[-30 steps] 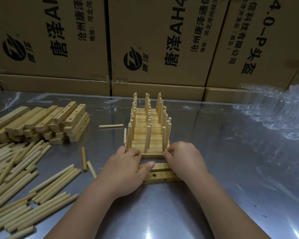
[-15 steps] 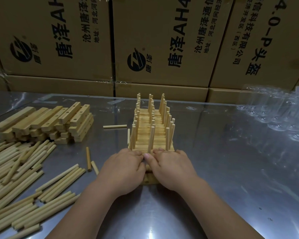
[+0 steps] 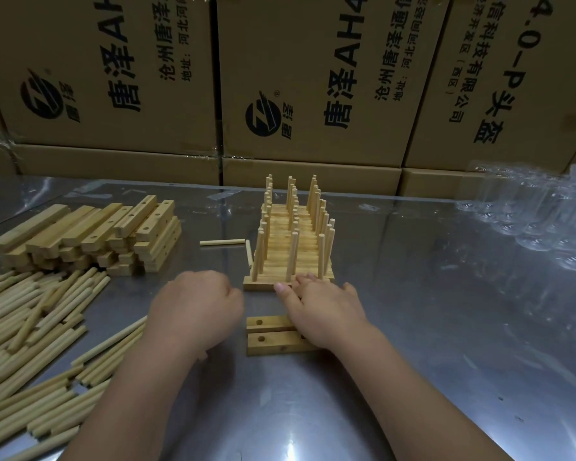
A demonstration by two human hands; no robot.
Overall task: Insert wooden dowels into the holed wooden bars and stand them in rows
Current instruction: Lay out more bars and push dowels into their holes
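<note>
A block of holed wooden bars [image 3: 281, 242] with upright dowels stands in rows at the table's middle. My right hand [image 3: 323, 307] lies against its front bar [image 3: 258, 287], fingers stretched out and touching it. Its wrist covers the right ends of two loose holed bars [image 3: 268, 341] lying flat just in front. My left hand [image 3: 197, 307] hovers left of the block, apart from it, fingers curled under with nothing visible in them.
A stack of bare holed bars [image 3: 90, 234] sits at the far left, with a large pile of loose dowels [image 3: 30, 314] in front of it. One dowel [image 3: 222, 242] lies left of the block. Clear plastic items [image 3: 539, 221] crowd the right; cardboard boxes [image 3: 313, 78] wall the back of the metal table [image 3: 446, 327].
Both hands were pressing the front bar together; my left hand has pulled away to the left and curled. The two loose bars in front are uncovered again.
</note>
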